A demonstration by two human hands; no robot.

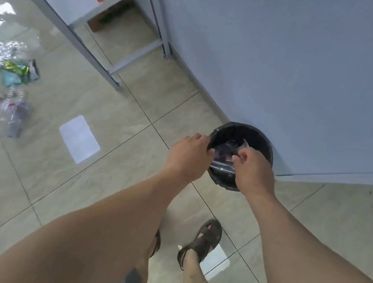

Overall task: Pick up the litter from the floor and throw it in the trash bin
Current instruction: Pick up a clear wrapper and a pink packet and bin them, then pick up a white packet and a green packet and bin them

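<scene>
A round black trash bin (257,134) stands on the tiled floor against a pale wall. Both my hands hover over its mouth. My left hand (188,156) and my right hand (253,171) each pinch an edge of a crumpled shiny plastic wrapper (222,166) held above the bin's near side. More wrappers lie inside the bin. Far to the left, a litter pile (15,68) of foil and green wrappers lies on the floor, with clear plastic bottles (10,115) below it.
A white sheet of paper (79,138) lies on the tiles between the litter and the bin. A grey metal shelf rack (91,56) with red boxes stands at the upper left. My sandalled feet (200,242) are just behind the bin.
</scene>
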